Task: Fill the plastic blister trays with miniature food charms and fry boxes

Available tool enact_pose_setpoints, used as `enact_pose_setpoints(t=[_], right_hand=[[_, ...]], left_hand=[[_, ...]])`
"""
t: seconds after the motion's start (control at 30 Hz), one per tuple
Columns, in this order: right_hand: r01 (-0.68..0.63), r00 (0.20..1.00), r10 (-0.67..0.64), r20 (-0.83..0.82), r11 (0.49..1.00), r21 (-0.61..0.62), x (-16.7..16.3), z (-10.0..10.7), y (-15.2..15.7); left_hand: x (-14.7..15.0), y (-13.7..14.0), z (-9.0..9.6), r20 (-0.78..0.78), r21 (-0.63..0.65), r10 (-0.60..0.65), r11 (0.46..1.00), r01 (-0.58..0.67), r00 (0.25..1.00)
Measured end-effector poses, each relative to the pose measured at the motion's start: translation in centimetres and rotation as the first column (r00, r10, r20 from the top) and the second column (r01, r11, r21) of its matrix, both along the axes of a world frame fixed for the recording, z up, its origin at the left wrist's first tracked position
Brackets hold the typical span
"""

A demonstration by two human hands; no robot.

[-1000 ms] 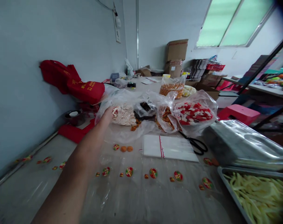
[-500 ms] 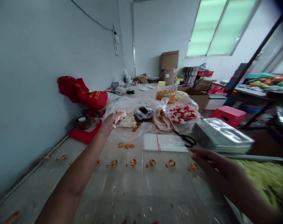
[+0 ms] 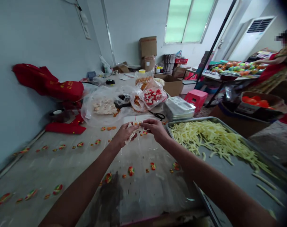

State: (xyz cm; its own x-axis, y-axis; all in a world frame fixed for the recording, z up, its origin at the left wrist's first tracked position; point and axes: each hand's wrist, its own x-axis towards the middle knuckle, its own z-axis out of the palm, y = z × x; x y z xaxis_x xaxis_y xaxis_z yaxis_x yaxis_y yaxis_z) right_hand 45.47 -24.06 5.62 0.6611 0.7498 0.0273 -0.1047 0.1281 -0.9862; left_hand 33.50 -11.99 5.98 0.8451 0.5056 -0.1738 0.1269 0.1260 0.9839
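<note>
My left hand (image 3: 121, 136) is closed around a bunch of limp off-white strips (image 3: 129, 138), which stick out between the fingers over the table. Its thumb and fingertips meet those of my right hand (image 3: 157, 129) at a small white piece with an orange spot (image 3: 136, 123). My right fingers pinch the edge of that piece. Beyond the left hand, an open clear plastic bag (image 3: 86, 105) contains a pile of similar off-white pieces (image 3: 104, 107). Beneath both hands, clear plastic packets with round red-and-green labels (image 3: 131, 171) lie in rows.
A metal tray (image 3: 222, 189) of pale yellow strips (image 3: 212, 135) stands at right. Lidded clear containers (image 3: 180, 107), scissors (image 3: 159, 116) and a bag of red-and-white pieces (image 3: 153, 96) lie beyond. Red cloth (image 3: 65, 90) is at left, a pink stool (image 3: 196, 98) behind. Another person (image 3: 276, 67) stands far right.
My left hand has come back from the bag of off-white pieces, holding some. My right hand has moved inward from the tray side to meet it. The view has turned right.
</note>
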Motion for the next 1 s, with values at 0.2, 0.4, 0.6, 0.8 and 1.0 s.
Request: enact_pose_setpoints(t=[0.2,0.4,0.6,0.8,1.0], right_hand=[[0.081,0.996,-0.083,-0.035,0.995,-0.060,6.7,0.1,-3.0],[0.163,0.929,0.019,0.370,0.875,-0.455,14.1,-3.3,-4.4],[0.278,0.820,0.125,0.558,0.766,-0.580,14.6,-7.9,-0.1],[0.443,0.641,0.226,0.734,0.673,-0.593,14.0,-8.0,0.9],[0.155,0.764,0.232,0.602,0.839,-0.521,9.5,-5.7,0.5]], left_hand=[[1.1,-1.6,-0.7,0.005,-0.165,-0.002,0.986,0.003,1.000],[0.0,0.6,-2.7,-0.017,-0.171,0.067,0.983,-0.069,0.998],[0.5,0.8,-4.3,-0.004,-0.169,0.063,0.984,-0.063,0.998],[1.9,1.0,-5.7,0.058,-0.215,0.073,0.975,-0.060,0.996],[2.6,1.1,-7.0,0.029,-0.229,0.144,0.964,-0.134,0.989]])
